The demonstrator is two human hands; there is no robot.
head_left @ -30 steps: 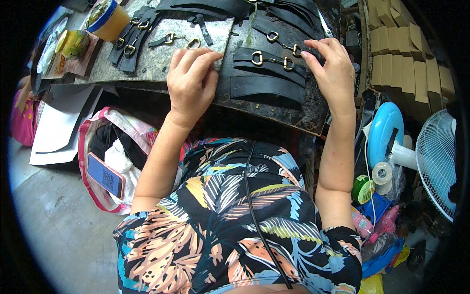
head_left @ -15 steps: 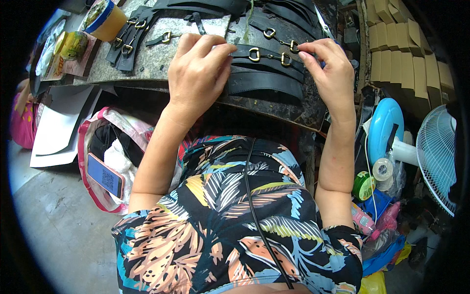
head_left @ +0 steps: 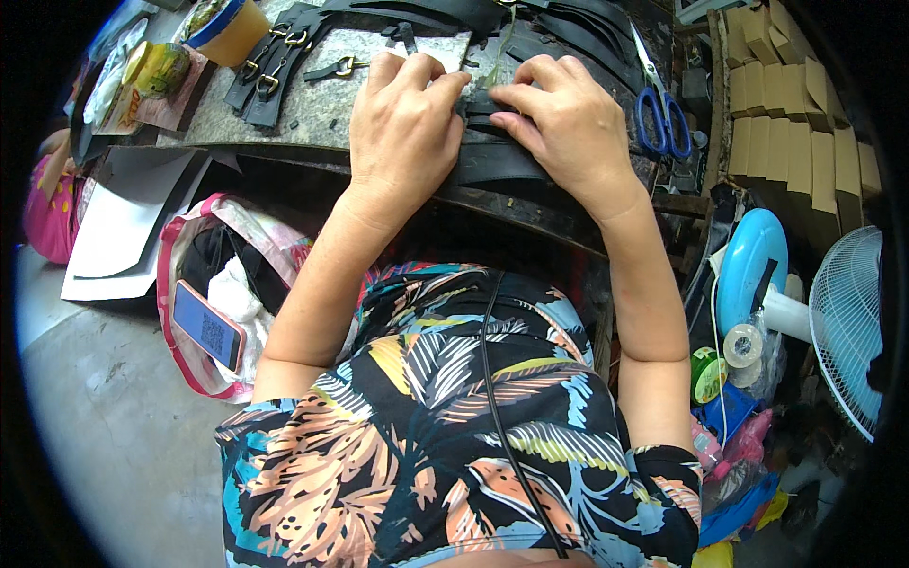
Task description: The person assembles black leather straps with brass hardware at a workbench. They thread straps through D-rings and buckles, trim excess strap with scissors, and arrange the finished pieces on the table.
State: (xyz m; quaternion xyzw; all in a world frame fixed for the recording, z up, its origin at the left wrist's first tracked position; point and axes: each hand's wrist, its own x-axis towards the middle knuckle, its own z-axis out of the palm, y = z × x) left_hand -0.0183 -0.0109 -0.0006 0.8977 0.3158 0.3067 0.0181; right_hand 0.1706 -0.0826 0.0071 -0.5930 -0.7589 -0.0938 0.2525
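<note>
My left hand [head_left: 407, 133] and my right hand [head_left: 578, 128] are close together over the near edge of the worktable, fingers curled and thumbs bent in. Between their fingertips shows a short stretch of black strap [head_left: 479, 108], which both seem to pinch; the rest is hidden under the right hand. Below lies a wider black leather band [head_left: 494, 164]. Just left of my left hand lies a small strap with a brass-coloured ring [head_left: 345, 67]. More black straps with brass-coloured buckles [head_left: 269, 83] lie together farther left.
Blue-handled scissors [head_left: 663, 118] lie right of my hands. An orange-and-blue tub [head_left: 232, 36] and a yellow-green jar [head_left: 159, 70] stand at far left. Cardboard pieces [head_left: 791, 147] are stacked right, above a fan [head_left: 846, 327]. A bag with a phone [head_left: 206, 327] sits below left.
My right hand has moved left, close beside my left hand, and now covers the ringed straps. The scissors show fully. The whole view has shifted slightly.
</note>
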